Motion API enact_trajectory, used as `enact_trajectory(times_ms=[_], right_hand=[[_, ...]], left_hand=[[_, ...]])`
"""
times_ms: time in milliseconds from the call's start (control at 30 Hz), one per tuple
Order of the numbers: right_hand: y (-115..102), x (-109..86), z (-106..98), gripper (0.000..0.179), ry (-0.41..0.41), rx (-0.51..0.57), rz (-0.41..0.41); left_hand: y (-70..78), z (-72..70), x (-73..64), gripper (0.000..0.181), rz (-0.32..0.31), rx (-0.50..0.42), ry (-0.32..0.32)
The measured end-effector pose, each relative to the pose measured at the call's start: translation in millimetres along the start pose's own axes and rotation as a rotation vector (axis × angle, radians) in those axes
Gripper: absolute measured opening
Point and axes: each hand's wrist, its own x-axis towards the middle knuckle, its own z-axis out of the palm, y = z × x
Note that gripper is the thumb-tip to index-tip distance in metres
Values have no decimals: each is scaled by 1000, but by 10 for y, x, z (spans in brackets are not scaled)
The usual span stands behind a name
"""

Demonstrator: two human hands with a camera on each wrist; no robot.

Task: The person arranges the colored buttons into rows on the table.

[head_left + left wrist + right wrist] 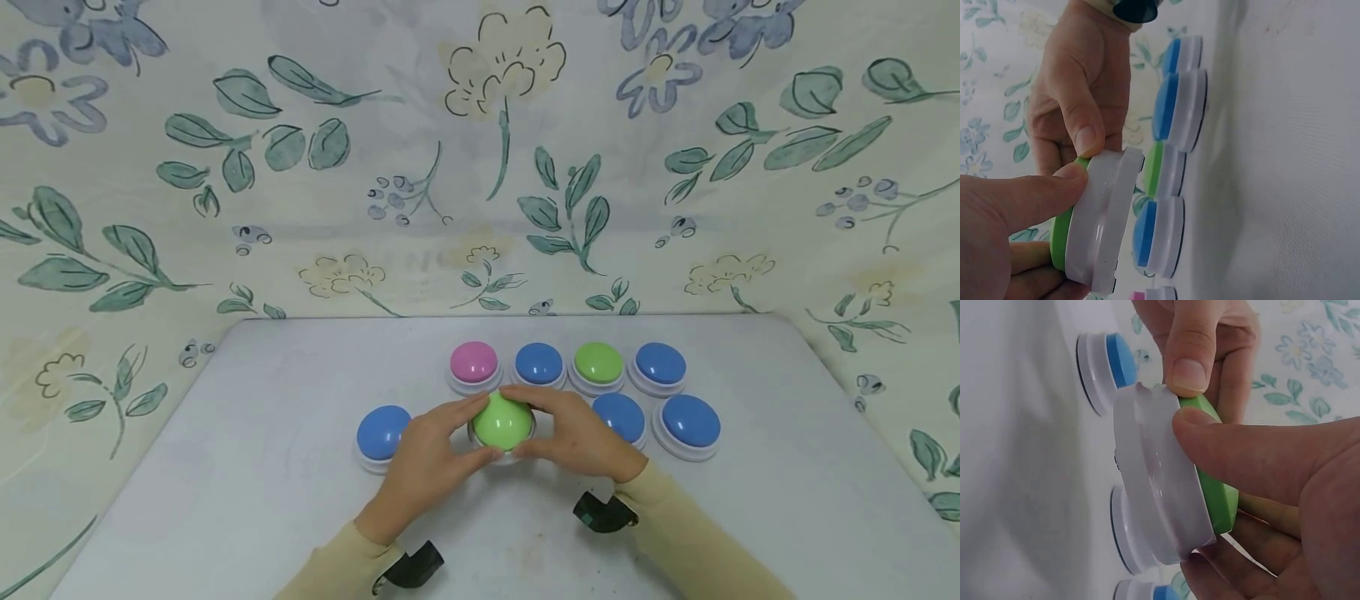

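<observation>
A green-domed push button (pixel 502 423) with a white round base is held between both hands, raised off the table. On its left side my left hand (pixel 429 454) grips it, thumb at the near rim and fingers behind. My right hand (pixel 581 437) grips the opposite side in the same way. In the left wrist view the white base (pixel 1099 225) stands apart from the tabletop, and both thumbs press near the edge of the green dome. The right wrist view shows the base (pixel 1163 469) tilted, with fingers curled around the far side.
A blue button (pixel 383 433) sits left of my left hand. Behind stand a pink button (pixel 474 363), a blue one (pixel 538 364), a green one (pixel 597 363) and another blue one (pixel 660 364). Two more blue buttons (pixel 691 422) are at right, on the white table (pixel 247 467).
</observation>
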Motion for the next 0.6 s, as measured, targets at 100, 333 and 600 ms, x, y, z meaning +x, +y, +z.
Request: enact_trajectory(times_ms=[100,333,600], right_hand=[[25,-7,-43,68,-5,-3,10],[76,-16,-140,68,0,-57,34],[107,-23,-200,67,-8,-111,60]], left_hand=[[4,40,39,67,3,-4,-1],[41,112,138,63,12,-48,-10],[52,215,202,64,0,-42,-25]])
